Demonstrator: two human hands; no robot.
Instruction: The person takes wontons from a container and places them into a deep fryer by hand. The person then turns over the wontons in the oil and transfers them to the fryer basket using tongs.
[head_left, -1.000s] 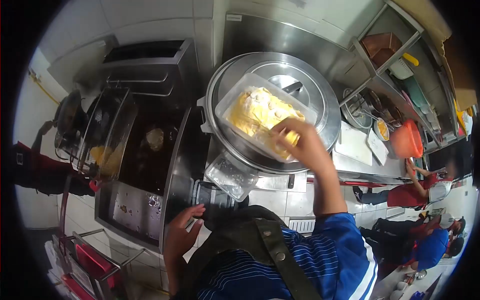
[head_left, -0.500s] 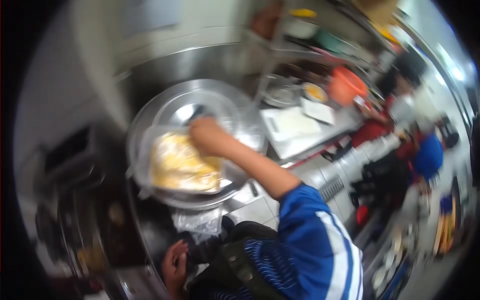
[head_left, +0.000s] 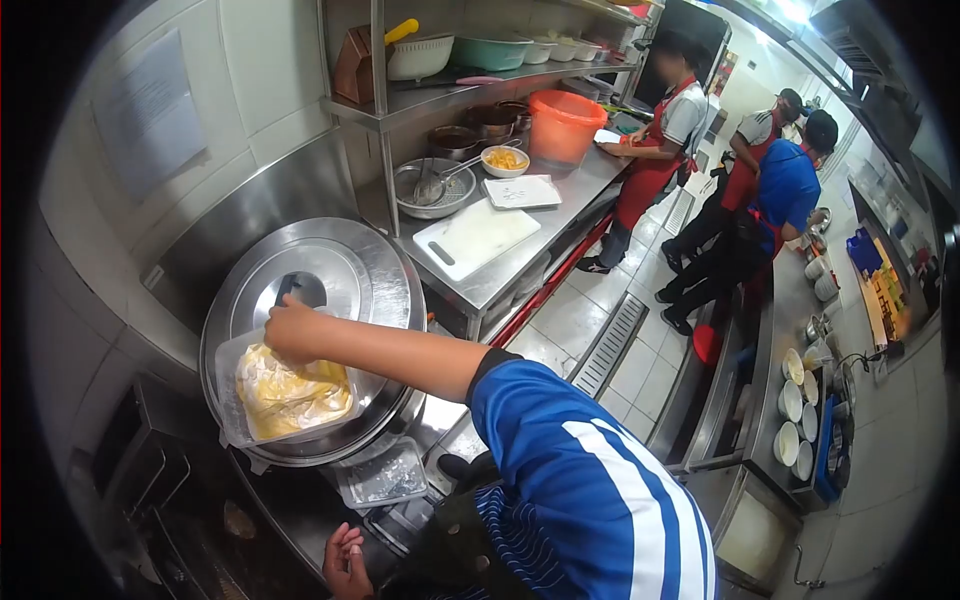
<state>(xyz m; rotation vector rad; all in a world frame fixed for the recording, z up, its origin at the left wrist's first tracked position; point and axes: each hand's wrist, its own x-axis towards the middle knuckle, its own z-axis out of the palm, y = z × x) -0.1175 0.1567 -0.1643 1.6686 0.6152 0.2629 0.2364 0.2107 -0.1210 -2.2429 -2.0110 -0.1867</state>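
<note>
With right grip (head_left: 291,332) curled, cannot tell on what, over floury yellow food (head_left: 290,395), plenty left in clear plastic tub (head_left: 228,392) at near edge of round steel lid (head_left: 360,262); left grip (head_left: 346,562) loosely bent, empty

We see a metal shelf (head_left: 430,105), a pale wall (head_left: 265,60) left of it, a counter (head_left: 580,186) and white floor tiles (head_left: 560,318) below it, bright light (head_left: 795,11) right of it.

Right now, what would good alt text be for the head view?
A person's right hand is at the far edge of a plastic tub of yellow food on a large metal lid. The loosely curled left hand is lower down; three people stand farther off by metal counters.
</note>
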